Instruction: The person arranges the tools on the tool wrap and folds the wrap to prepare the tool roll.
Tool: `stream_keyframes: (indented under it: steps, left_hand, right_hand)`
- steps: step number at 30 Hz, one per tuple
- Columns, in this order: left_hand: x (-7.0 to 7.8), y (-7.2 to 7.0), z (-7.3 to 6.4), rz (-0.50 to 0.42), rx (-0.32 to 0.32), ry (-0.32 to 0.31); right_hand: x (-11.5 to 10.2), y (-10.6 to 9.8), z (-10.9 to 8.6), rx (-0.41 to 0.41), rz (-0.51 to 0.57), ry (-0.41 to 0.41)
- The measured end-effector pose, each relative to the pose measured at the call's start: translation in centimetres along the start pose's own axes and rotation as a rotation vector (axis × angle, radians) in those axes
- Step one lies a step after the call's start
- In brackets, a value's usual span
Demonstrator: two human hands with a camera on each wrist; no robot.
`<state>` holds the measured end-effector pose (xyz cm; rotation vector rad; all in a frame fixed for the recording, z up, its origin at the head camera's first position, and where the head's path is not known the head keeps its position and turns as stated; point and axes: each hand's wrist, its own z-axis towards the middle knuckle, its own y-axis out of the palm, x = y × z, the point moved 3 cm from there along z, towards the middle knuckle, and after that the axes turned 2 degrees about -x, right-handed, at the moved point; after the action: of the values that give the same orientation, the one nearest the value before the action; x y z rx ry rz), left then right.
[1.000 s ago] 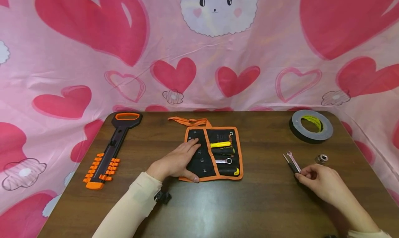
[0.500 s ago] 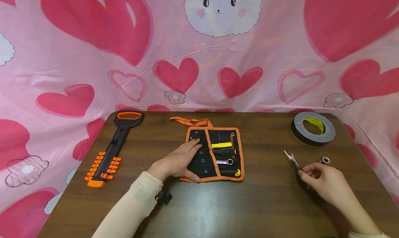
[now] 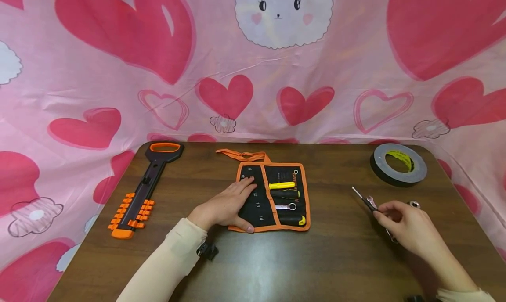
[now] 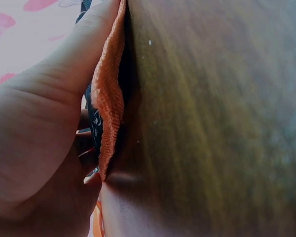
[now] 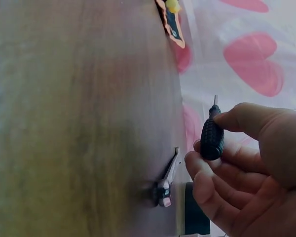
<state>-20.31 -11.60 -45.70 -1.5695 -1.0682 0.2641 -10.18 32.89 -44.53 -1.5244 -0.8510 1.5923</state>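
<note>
My right hand (image 3: 413, 227) pinches a small screwdriver (image 5: 212, 136) by its black handle between thumb and fingers. Its metal shaft points up and left in the head view. Below that hand a silver wrench (image 5: 168, 180) lies on the table, partly covered by the hand in the head view. My left hand (image 3: 225, 203) rests with fingers spread on the left flap of a black tool pouch (image 3: 306, 194) with orange edging. In the pouch's right side sit a yellow-handled tool (image 3: 282, 185), a ring-ended wrench (image 3: 291, 206) and black-handled tools.
A steel socket (image 3: 414, 204) stands just behind my right hand. Grey tape (image 3: 381, 155) lies at the table's back right. At the left is a long black tool (image 3: 147, 183) with an orange-rimmed handle and orange clips. Behind the table hangs a pink heart-patterned cloth (image 3: 348, 65).
My right hand has lifted the screwdriver off the table beside the wrench and swung its tip slightly left. The wrench stays behind. My left hand has kept its place on the pouch.
</note>
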Motion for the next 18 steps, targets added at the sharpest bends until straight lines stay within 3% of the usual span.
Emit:
stream_keyframes:
  steps: [11,18]
  left_hand:
    - [-0.1,0.2,0.1,0.001,-0.011,-0.020]
    - [-0.1,0.0,0.0,-0.007,-0.005,-0.012]
  right_hand:
    - [-0.9,0.3,0.5,0.066,0.050,-0.096]
    - [-1.5,0.6,1.1,0.035,0.065,-0.103]
